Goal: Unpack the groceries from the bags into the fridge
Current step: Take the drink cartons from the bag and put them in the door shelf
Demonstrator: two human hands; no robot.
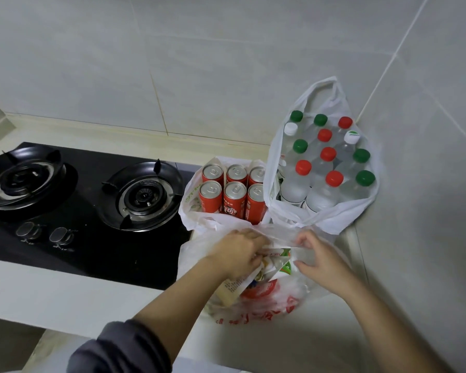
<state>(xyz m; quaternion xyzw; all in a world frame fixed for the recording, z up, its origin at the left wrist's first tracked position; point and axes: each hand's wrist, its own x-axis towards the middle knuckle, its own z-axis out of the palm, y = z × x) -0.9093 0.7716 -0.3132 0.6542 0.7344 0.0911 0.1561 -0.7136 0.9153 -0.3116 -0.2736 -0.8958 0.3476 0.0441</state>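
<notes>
Three plastic bags stand on the pale counter (293, 340) by the corner. The nearest bag (269, 308), clear with red print, holds cartons and packets. My left hand (237, 255) reaches into its mouth, fingers curled round a carton or packet (234, 288) inside. My right hand (318, 261) pinches the bag's right rim and pulls it open. Behind it, a white bag (191, 208) holds several red cans (234, 197). A taller white bag (331, 219) at the back right holds several water bottles (323, 195) with red, green and white caps.
A black two-burner gas hob (89, 211) with two knobs (43, 234) fills the counter left of the bags. Tiled walls (226, 63) close off the back and the right side. The counter's front edge runs below my forearms.
</notes>
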